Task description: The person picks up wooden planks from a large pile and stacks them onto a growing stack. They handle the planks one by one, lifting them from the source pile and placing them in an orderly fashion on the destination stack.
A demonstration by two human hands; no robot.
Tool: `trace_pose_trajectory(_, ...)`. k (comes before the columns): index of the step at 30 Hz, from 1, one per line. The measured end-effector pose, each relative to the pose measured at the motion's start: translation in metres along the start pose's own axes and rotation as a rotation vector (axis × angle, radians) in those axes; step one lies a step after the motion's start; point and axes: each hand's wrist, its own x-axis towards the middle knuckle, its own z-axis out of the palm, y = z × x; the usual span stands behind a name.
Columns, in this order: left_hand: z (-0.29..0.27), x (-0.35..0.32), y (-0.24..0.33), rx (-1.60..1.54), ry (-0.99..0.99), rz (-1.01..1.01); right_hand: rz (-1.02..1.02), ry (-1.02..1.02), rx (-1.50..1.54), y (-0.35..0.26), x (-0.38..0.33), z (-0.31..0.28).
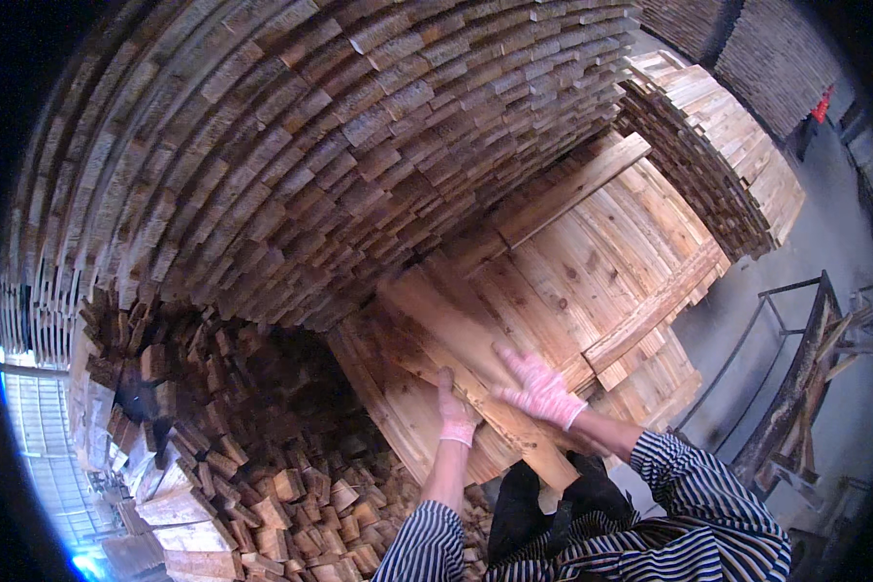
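A long wooden board (501, 415) slants across the stack of planks in front of me, its near end by my legs. My left hand (455, 412), in a pink-and-white glove, grips the board's left edge, and its fingers are partly hidden. Over the board's right side lies my right hand (543, 390), gloved the same way, with fingers stretched out and apart. Another pale board (441, 315) looks smeared by motion just beyond the hands. Below them is the plank stack (572, 281), with crosswise wooden strips on its top.
A tall wall of stacked boards (359, 145) rises behind the plank stack. Loose wood pieces (301, 504) pile up at the lower left. Another board stack (718, 126) stands at the far right. A dark metal frame (786, 378) holding wood scraps stands on the grey floor at right.
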Motion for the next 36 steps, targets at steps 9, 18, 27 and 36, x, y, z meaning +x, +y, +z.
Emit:
trace_pose_trajectory(9,-0.019,0.037,-0.003,-0.065,0.081,0.062,0.084,0.047,-0.278,0.056,0.072,-0.017)
trace_pose_trajectory(18,0.09,0.006,0.007,0.455,0.265,-0.066,0.045,-0.082,0.065,-0.009,0.014,-0.019)
trace_pose_trajectory(27,-0.006,0.075,0.012,0.254,0.121,-0.064,0.063,0.244,-0.285,0.07,0.109,-0.087)
trace_pose_trajectory(36,0.039,0.075,0.003,0.21,0.073,-0.167,-0.076,0.048,-0.319,0.029,0.086,-0.059)
